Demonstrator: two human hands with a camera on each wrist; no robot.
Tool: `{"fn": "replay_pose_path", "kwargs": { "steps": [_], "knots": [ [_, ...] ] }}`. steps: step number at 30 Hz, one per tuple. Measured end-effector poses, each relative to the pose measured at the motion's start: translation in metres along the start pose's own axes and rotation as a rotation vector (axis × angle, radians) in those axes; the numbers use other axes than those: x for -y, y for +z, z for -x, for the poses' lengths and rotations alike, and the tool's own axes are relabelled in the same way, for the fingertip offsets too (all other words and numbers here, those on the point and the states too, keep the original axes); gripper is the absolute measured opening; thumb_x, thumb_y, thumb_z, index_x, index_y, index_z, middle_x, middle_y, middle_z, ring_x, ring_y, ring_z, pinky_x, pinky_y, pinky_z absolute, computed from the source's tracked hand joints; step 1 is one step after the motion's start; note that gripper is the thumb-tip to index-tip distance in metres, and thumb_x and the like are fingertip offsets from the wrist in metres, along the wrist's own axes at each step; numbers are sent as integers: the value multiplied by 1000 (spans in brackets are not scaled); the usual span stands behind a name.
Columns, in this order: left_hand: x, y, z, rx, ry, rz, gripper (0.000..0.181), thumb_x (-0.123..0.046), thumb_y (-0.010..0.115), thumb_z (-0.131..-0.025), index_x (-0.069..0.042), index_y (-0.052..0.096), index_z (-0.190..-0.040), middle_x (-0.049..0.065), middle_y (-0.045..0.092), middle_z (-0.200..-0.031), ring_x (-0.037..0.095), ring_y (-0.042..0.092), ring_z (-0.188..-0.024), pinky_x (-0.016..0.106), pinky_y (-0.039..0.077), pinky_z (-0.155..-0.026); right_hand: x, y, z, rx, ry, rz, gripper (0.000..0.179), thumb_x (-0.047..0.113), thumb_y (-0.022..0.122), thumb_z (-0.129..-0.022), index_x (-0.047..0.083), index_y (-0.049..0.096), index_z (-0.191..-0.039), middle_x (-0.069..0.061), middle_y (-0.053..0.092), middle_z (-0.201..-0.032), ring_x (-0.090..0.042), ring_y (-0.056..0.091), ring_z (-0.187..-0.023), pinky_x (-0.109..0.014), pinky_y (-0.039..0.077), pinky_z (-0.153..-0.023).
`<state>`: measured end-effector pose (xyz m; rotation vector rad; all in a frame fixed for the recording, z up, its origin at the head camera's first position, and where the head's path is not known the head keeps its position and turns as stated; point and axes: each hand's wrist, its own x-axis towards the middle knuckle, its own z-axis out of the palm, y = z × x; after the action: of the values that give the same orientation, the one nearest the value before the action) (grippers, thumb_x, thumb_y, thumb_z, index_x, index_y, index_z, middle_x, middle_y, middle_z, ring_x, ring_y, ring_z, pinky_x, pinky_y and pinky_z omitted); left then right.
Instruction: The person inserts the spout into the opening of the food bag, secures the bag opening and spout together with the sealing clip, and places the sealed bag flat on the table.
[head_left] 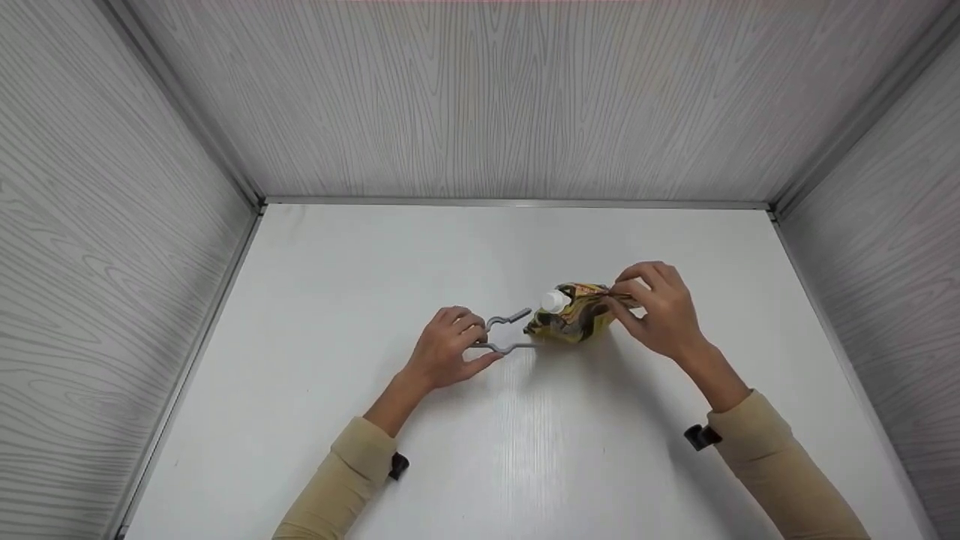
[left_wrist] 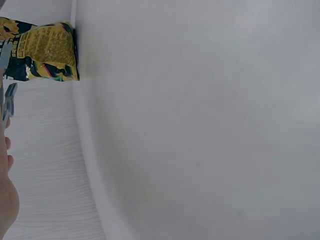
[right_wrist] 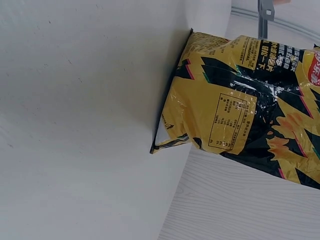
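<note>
Right of centre in the head view, a glossy yellow-and-black plastic bag stands on the table, its top pinched in the grip of the right hand. Leftward, the left hand grips a grey bent-armed clip, seemingly plastic.

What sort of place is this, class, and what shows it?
Probably a small booth for recording handwork: a white tabletop, wood-grain panels on three sides, and black wrist cameras.
</note>
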<state>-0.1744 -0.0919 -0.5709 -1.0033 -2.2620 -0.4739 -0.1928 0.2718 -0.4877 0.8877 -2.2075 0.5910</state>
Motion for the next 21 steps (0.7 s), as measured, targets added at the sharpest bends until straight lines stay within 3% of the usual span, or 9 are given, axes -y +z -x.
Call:
{"fn": "replay_pose_path", "kwargs": {
  "steps": [21],
  "knots": [
    [-12, 17, -20, -225, 7, 55, 34, -37, 95, -77, -13, 73, -88, -2, 74, -94, 18, 65, -99, 32, 58, -89, 0, -1, 1, 9, 10, 1, 15, 10, 85, -84, 5, 73, -91, -14, 69, -99, -34, 62, -97, -51, 49, -86]
  ]
}}
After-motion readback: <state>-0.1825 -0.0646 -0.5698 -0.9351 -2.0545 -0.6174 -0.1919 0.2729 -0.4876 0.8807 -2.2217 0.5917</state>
